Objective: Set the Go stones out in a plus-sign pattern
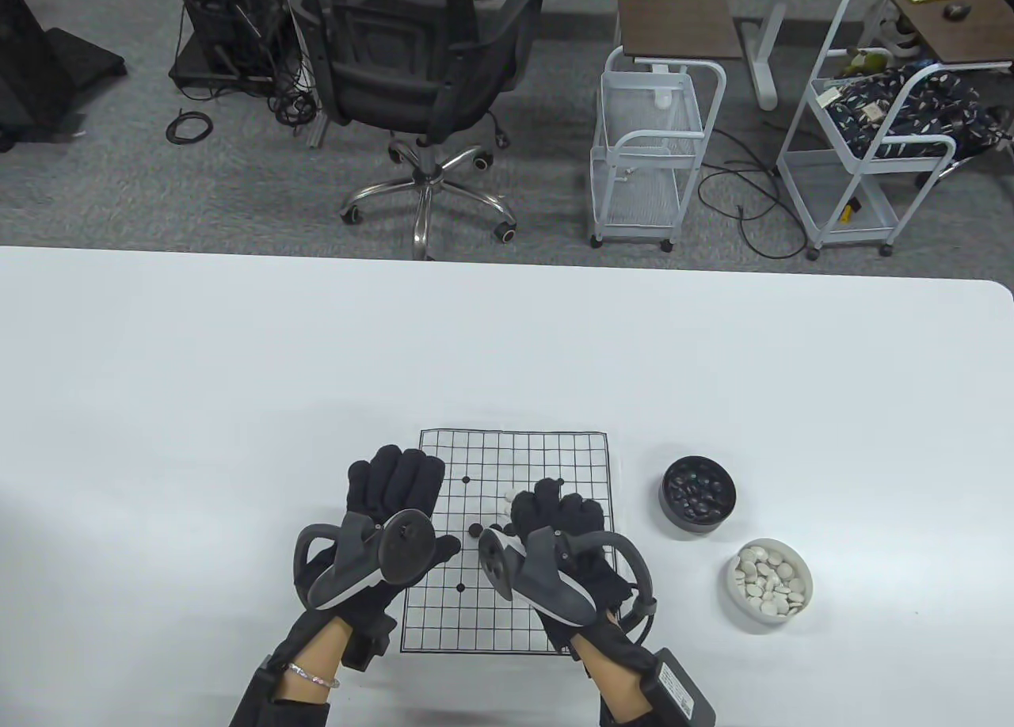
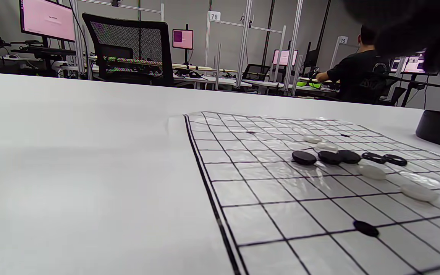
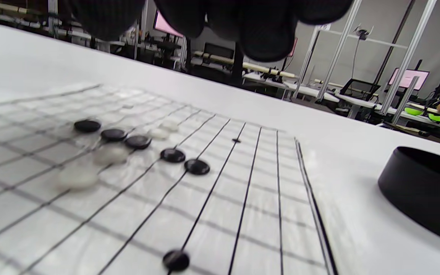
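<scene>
A thin white grid-printed Go board sheet [image 1: 519, 473] lies flat on the white table [image 1: 238, 378], low and centre in the table view. Both black-gloved hands hover over it, each with a grey tracker strapped to its back. The left hand [image 1: 394, 485] sits over the sheet's left edge, its fingers stretched forward and loosely together, nothing between them. The right hand [image 1: 558, 513] is above the middle of the grid with fingers bent downward; whether they pinch a stone cannot be told, since the fingertips [image 3: 266, 34] show only as dark blurs at the top of the right wrist view.

On the board, a row of five round black stones [image 3: 138, 142] runs across the grid, crossed by a line of four round white stones [image 3: 111, 154] (two on each side of the row), which together form a plus. In the left wrist view the same cross appears at centre right.

To the right of the sheet, apart from it, stands a round black bowl of black stones [image 1: 698, 493]; just below and right of it is a round white bowl of white stones [image 1: 770, 579].
</scene>
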The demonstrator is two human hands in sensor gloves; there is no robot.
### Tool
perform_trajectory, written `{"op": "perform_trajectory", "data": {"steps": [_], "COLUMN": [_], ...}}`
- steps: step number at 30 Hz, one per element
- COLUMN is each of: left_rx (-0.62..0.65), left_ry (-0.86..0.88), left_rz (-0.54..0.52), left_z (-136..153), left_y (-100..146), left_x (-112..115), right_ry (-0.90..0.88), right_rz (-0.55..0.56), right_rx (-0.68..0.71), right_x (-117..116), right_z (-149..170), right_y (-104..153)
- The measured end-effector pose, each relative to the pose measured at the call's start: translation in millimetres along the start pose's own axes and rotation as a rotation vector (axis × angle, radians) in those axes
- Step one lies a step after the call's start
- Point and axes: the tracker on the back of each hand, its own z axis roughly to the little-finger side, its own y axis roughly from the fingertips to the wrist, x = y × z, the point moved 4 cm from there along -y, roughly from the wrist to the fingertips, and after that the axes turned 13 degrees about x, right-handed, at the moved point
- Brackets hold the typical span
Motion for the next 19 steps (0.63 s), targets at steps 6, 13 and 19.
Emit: {"op": "perform_trajectory", "data": {"steps": [6,13,19], "left_rx": [0.01,0.014,0.014], "left_ry": [-0.001,-0.001,0.001], "left_rz": [-0.004,-0.006,-0.006], "left_z": [-2,-3,-3], "left_y": [-1,-1,-1], "left_x": [0,1,1], "right_ry": [-0.029,-0.003,-0.013], "right_rz": [0.084,0.053,0.05], "right_rx": [0.02,0.023,0.025], "right_x": [8,-1,-2], "right_z": [15,17,17], "right_y": [6,5,5]}}
